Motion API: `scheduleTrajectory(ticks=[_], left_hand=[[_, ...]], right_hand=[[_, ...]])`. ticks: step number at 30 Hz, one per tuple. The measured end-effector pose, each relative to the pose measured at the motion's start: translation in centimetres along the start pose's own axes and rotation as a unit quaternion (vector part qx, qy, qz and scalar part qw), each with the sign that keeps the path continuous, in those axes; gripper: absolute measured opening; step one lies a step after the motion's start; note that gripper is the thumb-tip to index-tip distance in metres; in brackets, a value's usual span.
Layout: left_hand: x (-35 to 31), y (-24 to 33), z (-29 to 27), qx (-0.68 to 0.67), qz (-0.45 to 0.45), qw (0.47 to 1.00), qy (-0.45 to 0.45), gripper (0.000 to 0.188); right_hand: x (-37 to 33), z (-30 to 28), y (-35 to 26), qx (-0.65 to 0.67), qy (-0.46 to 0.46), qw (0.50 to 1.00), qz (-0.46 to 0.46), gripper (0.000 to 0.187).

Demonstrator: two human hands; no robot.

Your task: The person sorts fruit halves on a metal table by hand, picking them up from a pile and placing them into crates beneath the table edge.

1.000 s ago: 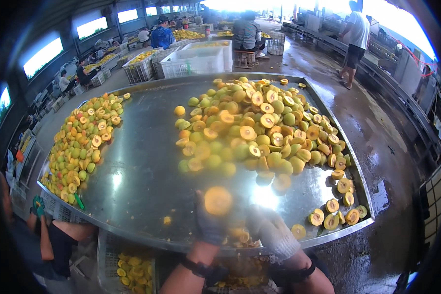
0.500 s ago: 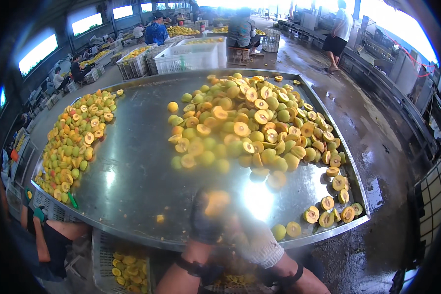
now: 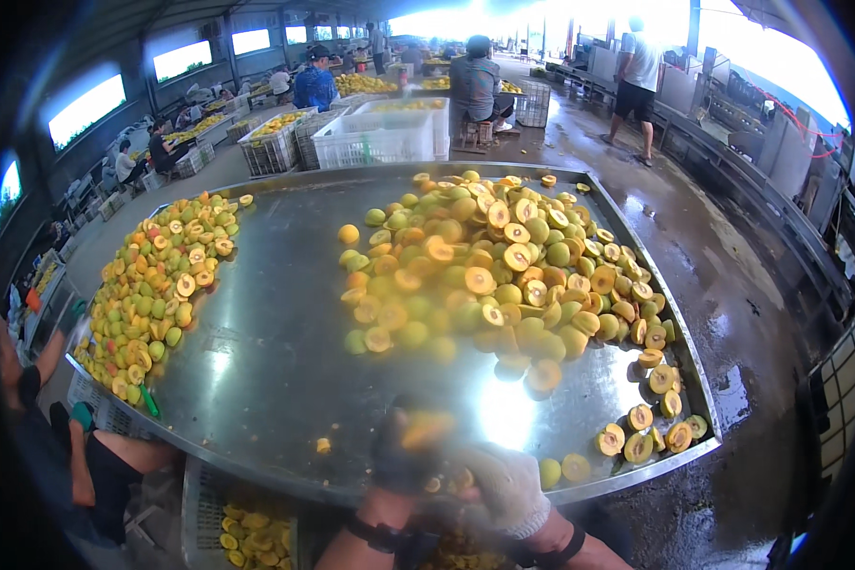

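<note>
My left hand (image 3: 401, 465), in a dark glove, is at the near edge of the metal table (image 3: 275, 380). It is closed on a blurred orange-yellow fruit half (image 3: 427, 429). Close beside it, my right hand (image 3: 506, 489) in a whitish knitted glove has its fingers curled in; what they hold is smeared and hidden. Beyond my hands lies a large heap of halved yellow-green fruit (image 3: 551, 275), like peaches or apricots, many with the cut face up. Several loose halves (image 3: 639, 418) lie at the near right corner. A small fruit scrap (image 3: 323, 445) sits left of my hands.
Another fruit heap (image 3: 157, 294) covers the table's left end, with a green-handled tool (image 3: 150, 402) beside it. A co-worker (image 3: 90, 446) sits there. Below the table edge stands a crate (image 3: 198, 513) with cut fruit. White crates (image 3: 380, 138) and seated people are beyond; wet floor (image 3: 731, 313) lies right.
The view has tilted up, so the table and heaps appear lower. My hands stay together at the near edge, the right hand slightly more curled. The co-worker at left has leaned into view.
</note>
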State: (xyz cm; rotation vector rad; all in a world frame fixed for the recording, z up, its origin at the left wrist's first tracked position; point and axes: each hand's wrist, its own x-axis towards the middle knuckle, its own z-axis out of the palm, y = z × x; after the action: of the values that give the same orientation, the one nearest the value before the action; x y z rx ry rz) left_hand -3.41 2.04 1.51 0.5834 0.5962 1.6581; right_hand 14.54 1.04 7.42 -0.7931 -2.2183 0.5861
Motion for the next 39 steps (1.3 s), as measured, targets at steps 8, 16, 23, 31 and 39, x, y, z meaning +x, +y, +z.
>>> scheduleTrajectory(ticks=[8, 16, 23, 31, 39], left_hand=[[0.2, 1.3, 0.1, 0.016, 0.027, 0.996, -0.088, 0.054], [0.2, 2.3, 0.3, 0.016, -0.002, 0.996, -0.09, 0.056], [0.8, -0.3, -0.6, -0.218, -0.044, 0.972, 0.081, 0.054], [0.2, -1.2, 1.4, 0.008, 0.004, 0.994, 0.111, 0.053], [0.2, -1.6, -0.3, -0.262, -0.105, 0.951, -0.123, 0.049]], right_hand=[[-0.2, 1.0, 1.2, -0.005, 0.06, 0.996, -0.062, 0.04], [-0.3, 0.9, 1.0, 0.023, 0.054, 0.998, -0.026, 0.038], [0.6, 1.8, 0.3, 0.154, 0.011, 0.961, 0.228, 0.026], [0.3, 3.0, 0.6, 0.03, 0.021, 0.986, 0.16, 0.029], [0.8, 2.9, 0.1, -0.023, 0.024, 0.983, 0.181, 0.027]])
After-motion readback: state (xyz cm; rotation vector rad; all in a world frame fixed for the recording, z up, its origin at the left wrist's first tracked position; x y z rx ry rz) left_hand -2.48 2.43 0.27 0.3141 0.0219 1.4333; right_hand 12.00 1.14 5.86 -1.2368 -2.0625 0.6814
